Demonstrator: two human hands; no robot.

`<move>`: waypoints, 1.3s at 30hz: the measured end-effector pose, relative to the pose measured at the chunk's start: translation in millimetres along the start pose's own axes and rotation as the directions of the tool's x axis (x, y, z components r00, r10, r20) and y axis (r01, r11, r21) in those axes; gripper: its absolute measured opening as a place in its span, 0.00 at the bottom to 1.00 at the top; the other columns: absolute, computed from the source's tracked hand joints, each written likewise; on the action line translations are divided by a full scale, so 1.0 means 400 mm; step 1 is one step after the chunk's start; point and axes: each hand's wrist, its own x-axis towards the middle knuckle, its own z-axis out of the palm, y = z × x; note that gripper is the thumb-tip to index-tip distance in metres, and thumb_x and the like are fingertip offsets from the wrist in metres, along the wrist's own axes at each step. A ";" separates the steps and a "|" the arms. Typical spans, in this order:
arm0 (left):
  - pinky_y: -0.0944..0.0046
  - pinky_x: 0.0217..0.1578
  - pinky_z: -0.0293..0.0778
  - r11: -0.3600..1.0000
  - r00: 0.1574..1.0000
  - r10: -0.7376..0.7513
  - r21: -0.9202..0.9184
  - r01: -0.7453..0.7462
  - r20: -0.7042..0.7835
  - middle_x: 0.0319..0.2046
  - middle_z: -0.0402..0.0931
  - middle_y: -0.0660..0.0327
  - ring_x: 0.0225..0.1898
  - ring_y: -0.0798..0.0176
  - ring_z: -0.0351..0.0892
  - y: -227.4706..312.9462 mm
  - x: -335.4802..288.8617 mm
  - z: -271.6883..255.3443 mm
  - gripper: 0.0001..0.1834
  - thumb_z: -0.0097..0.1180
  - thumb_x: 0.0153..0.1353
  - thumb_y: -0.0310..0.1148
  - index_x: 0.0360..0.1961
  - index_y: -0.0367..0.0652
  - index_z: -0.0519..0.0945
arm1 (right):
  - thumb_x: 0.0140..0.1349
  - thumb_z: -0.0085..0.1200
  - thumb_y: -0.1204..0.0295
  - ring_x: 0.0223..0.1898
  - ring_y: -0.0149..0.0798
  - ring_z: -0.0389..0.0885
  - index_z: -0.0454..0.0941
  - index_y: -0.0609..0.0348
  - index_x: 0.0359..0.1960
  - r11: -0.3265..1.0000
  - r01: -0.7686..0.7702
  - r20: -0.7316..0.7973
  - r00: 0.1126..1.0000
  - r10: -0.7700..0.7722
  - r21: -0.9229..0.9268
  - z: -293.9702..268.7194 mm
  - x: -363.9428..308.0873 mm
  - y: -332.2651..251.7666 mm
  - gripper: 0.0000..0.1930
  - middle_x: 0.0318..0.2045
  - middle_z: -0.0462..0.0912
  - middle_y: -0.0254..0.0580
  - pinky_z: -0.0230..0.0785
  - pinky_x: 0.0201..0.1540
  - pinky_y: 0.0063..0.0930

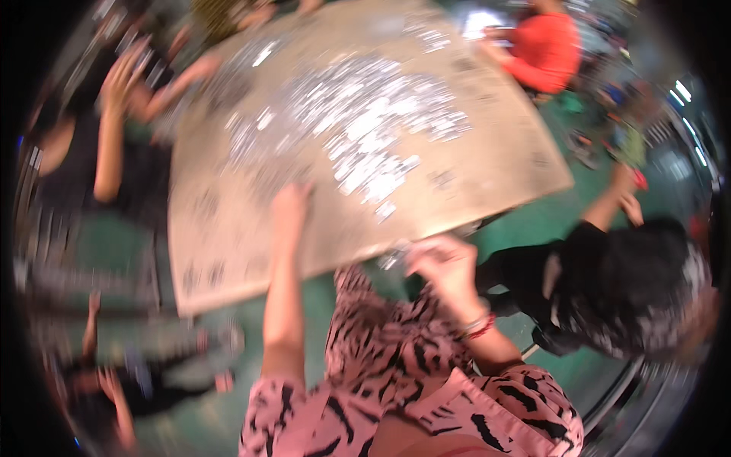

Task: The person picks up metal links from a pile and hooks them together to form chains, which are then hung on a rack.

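Many small silvery, shiny pieces (pixel 365 126) lie in a wide heap across the middle of a brown board-like tabletop (pixel 495 171); blur hides their exact kind. My left hand (pixel 290 202) is over the near left part of the tabletop, beside the heap, its fingers smeared by motion. Just off the near edge, my right hand (pixel 448 263) has its fingers drawn together at a small silvery piece (pixel 394 257). A red band circles that wrist.
Around the table are other people: one in red (pixel 544 49) at far right, one in black (pixel 632 286) at near right, others at left. Dark marks dot the tabletop. The floor (pixel 533 221) is green.
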 end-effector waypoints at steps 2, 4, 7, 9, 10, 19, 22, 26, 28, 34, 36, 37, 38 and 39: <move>0.49 0.35 0.71 0.999 0.992 0.036 0.028 -0.033 -0.120 0.26 0.77 0.44 0.32 0.42 0.77 -0.122 0.018 0.055 0.19 0.60 0.50 0.43 0.25 0.32 0.78 | 0.53 0.54 0.85 0.26 0.30 0.80 0.78 0.67 0.32 0.995 -0.028 0.045 0.999 0.024 0.099 0.026 0.006 0.039 0.05 0.28 0.80 0.41 0.75 0.28 0.21; 0.50 0.35 0.72 0.996 0.999 -0.043 0.078 0.043 -0.003 0.27 0.78 0.43 0.33 0.42 0.77 -0.086 0.000 0.019 0.15 0.61 0.48 0.37 0.26 0.32 0.78 | 0.53 0.54 0.84 0.26 0.25 0.79 0.78 0.68 0.33 0.992 -0.099 0.075 0.993 0.093 0.082 0.029 0.015 0.063 0.06 0.27 0.81 0.39 0.73 0.27 0.17; 0.50 0.34 0.72 0.992 0.995 0.090 0.094 -0.085 -0.047 0.26 0.77 0.43 0.31 0.41 0.78 -0.019 -0.018 -0.005 0.12 0.56 0.52 0.34 0.28 0.33 0.78 | 0.53 0.55 0.82 0.25 0.24 0.78 0.79 0.67 0.33 0.988 -0.132 0.071 0.989 0.126 0.078 -0.001 0.009 0.032 0.05 0.27 0.81 0.38 0.71 0.27 0.15; 0.50 0.34 0.72 0.980 0.990 0.112 0.176 -0.096 -0.081 0.27 0.77 0.42 0.31 0.42 0.78 0.012 -0.034 -0.004 0.10 0.53 0.54 0.32 0.25 0.33 0.78 | 0.54 0.56 0.83 0.25 0.25 0.79 0.79 0.66 0.33 0.986 -0.146 0.059 0.988 0.141 0.083 -0.013 -0.006 0.043 0.05 0.28 0.81 0.38 0.70 0.26 0.14; 0.50 0.34 0.72 0.980 0.990 0.117 0.169 -0.102 -0.079 0.27 0.77 0.42 0.31 0.42 0.78 0.026 -0.039 -0.002 0.10 0.53 0.54 0.32 0.25 0.33 0.78 | 0.54 0.56 0.83 0.25 0.25 0.79 0.79 0.66 0.33 0.990 -0.126 0.047 0.991 0.123 0.070 -0.018 -0.010 0.046 0.05 0.28 0.81 0.38 0.71 0.27 0.15; 0.46 0.32 0.68 0.962 0.923 0.260 0.158 -0.223 -0.284 0.29 0.74 0.42 0.32 0.39 0.74 -0.041 -0.029 -0.051 0.11 0.47 0.59 0.33 0.32 0.34 0.72 | 0.50 0.55 0.83 0.25 0.23 0.77 0.79 0.65 0.29 1.000 -0.019 0.065 0.998 0.018 0.019 0.020 -0.030 0.066 0.05 0.25 0.80 0.35 0.72 0.30 0.18; 0.57 0.32 0.69 0.924 0.937 0.217 -0.253 -0.288 -0.276 0.26 0.75 0.47 0.28 0.54 0.75 0.054 -0.059 -0.075 0.11 0.48 0.62 0.35 0.33 0.36 0.73 | 0.47 0.54 0.86 0.29 0.23 0.77 0.79 0.64 0.28 0.996 -0.060 -0.004 0.998 0.060 -0.063 0.004 -0.022 0.051 0.07 0.26 0.81 0.34 0.72 0.32 0.18; 0.70 0.40 0.70 0.449 0.943 0.308 -0.893 -0.029 0.124 0.33 0.76 0.61 0.35 0.67 0.75 0.245 -0.262 -0.095 0.07 0.50 0.62 0.30 0.36 0.37 0.76 | 0.50 0.55 0.87 0.26 0.25 0.78 0.78 0.68 0.34 0.998 -0.024 -0.074 0.997 0.028 0.058 -0.044 -0.023 0.111 0.08 0.28 0.81 0.41 0.73 0.29 0.16; 0.68 0.44 0.67 0.436 0.879 0.476 -0.876 -0.207 0.030 0.38 0.74 0.60 0.41 0.66 0.72 0.273 -0.354 -0.096 0.06 0.53 0.59 0.28 0.36 0.38 0.75 | 0.51 0.56 0.86 0.26 0.27 0.78 0.77 0.68 0.35 0.996 -0.075 -0.088 0.993 0.080 0.054 -0.035 -0.032 0.105 0.08 0.28 0.81 0.42 0.73 0.28 0.17; 0.60 0.47 0.62 0.667 0.845 0.484 -0.529 -0.525 -0.228 0.44 0.68 0.56 0.46 0.55 0.65 0.291 -0.435 -0.065 0.06 0.56 0.55 0.25 0.34 0.38 0.74 | 0.52 0.54 0.87 0.28 0.28 0.78 0.75 0.69 0.35 0.997 -0.053 -0.120 0.991 0.060 0.055 0.000 -0.035 0.111 0.08 0.31 0.80 0.44 0.74 0.31 0.19; 0.60 0.46 0.63 0.670 0.843 0.477 -0.517 -0.533 -0.251 0.45 0.68 0.56 0.46 0.54 0.64 0.303 -0.444 -0.052 0.06 0.55 0.55 0.24 0.34 0.38 0.74 | 0.53 0.54 0.87 0.29 0.28 0.78 0.75 0.70 0.35 0.998 -0.055 -0.148 0.987 0.055 0.002 0.001 -0.037 0.106 0.08 0.31 0.80 0.43 0.75 0.31 0.19; 0.60 0.46 0.63 0.677 0.845 0.462 -0.508 -0.532 -0.269 0.45 0.68 0.55 0.46 0.53 0.65 0.309 -0.446 -0.050 0.06 0.55 0.56 0.24 0.35 0.38 0.73 | 0.53 0.54 0.87 0.29 0.28 0.78 0.76 0.69 0.35 0.999 -0.009 -0.139 0.990 0.016 0.050 0.002 -0.036 0.112 0.07 0.32 0.79 0.41 0.75 0.31 0.18; 0.59 0.47 0.63 0.684 0.848 0.448 -0.502 -0.529 -0.283 0.44 0.68 0.54 0.45 0.53 0.65 0.313 -0.446 -0.047 0.07 0.54 0.56 0.24 0.37 0.38 0.72 | 0.53 0.54 0.87 0.29 0.28 0.78 0.76 0.69 0.35 0.999 -0.010 -0.143 0.990 0.017 0.051 0.003 -0.036 0.117 0.07 0.32 0.79 0.41 0.75 0.31 0.18; 0.59 0.47 0.63 0.683 0.848 0.451 -0.503 -0.529 -0.280 0.44 0.68 0.54 0.45 0.53 0.65 0.314 -0.442 -0.044 0.07 0.54 0.56 0.24 0.37 0.38 0.72 | 0.53 0.53 0.87 0.28 0.28 0.78 0.76 0.68 0.34 0.998 0.058 -0.116 0.992 -0.056 0.014 0.006 -0.035 0.121 0.07 0.32 0.78 0.40 0.75 0.31 0.18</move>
